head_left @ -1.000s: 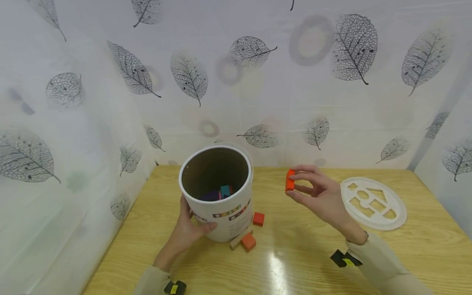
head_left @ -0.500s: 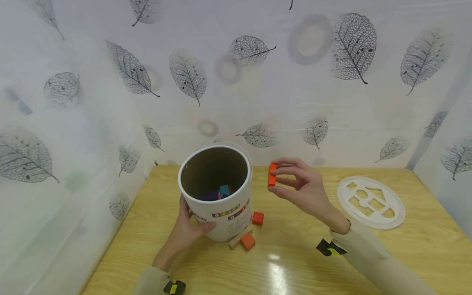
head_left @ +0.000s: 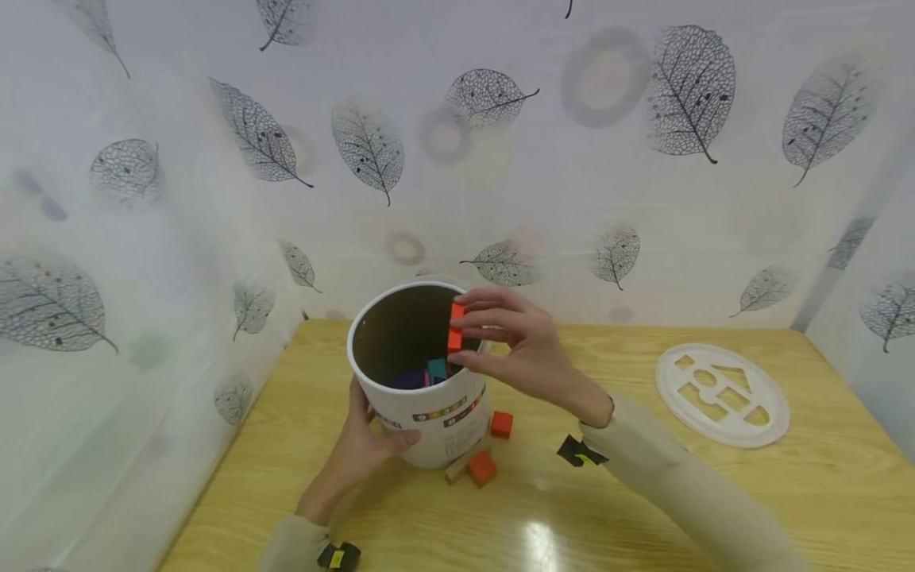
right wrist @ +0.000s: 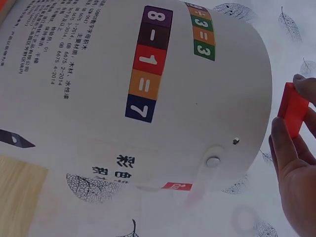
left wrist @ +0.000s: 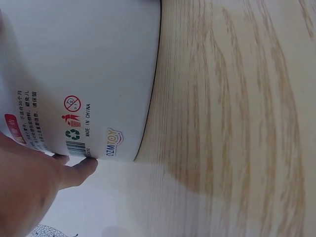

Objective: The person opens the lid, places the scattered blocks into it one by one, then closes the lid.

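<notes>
A white printed bucket (head_left: 429, 429) stands on the table, with blue, purple and other coloured blocks (head_left: 437, 370) low inside it. My left hand (head_left: 364, 449) grips the bucket's near left side, thumb across the front. In the left wrist view, fingers (left wrist: 81, 173) touch the printed wall. My right hand (head_left: 525, 342) pinches a red rectangular block (head_left: 455, 327) between thumb and fingers, above the right part of the bucket's opening. In the right wrist view the same red block (right wrist: 294, 109) appears just beyond the bucket's rim.
A red cube (head_left: 502, 424), an orange block (head_left: 482, 469) and a plain wooden strip (head_left: 461, 465) lie at the bucket's foot. A white round lid with shaped cut-outs (head_left: 722, 395) lies on the right of the wooden table (head_left: 608, 508). Leaf-patterned curtains (head_left: 543, 191) rise behind and at both sides.
My right hand has carried the red block leftward from over the table to above the bucket's opening. My left hand and the bucket have stayed in place.
</notes>
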The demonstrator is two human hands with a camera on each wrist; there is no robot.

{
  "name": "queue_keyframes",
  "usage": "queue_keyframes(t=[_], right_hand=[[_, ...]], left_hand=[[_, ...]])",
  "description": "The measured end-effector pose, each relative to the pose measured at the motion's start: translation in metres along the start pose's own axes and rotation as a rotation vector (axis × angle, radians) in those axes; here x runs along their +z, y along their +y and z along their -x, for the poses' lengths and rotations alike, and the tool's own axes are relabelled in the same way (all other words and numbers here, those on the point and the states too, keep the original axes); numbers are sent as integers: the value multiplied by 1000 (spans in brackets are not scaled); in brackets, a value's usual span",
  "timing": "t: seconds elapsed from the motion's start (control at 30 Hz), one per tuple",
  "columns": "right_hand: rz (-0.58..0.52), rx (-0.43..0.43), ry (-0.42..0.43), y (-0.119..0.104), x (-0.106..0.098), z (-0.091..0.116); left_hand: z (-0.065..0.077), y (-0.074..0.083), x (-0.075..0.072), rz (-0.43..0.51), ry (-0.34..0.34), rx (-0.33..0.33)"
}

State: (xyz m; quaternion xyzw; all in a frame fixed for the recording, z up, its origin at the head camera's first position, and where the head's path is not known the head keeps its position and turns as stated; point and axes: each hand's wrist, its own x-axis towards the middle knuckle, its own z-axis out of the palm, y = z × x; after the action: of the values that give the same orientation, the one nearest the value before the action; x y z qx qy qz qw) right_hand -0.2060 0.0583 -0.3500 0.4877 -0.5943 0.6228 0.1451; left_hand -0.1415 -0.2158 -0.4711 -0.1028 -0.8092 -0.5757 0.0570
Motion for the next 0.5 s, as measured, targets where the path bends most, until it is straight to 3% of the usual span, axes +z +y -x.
queue_keyframes(t=[0.23, 0.5], right_hand=[[113, 26, -38, 8, 16, -22], [149, 22, -56, 13, 24, -33]], left_hand=[[-1, 1, -1, 3, -13, -2], [-1, 0, -1, 5, -24, 3]])
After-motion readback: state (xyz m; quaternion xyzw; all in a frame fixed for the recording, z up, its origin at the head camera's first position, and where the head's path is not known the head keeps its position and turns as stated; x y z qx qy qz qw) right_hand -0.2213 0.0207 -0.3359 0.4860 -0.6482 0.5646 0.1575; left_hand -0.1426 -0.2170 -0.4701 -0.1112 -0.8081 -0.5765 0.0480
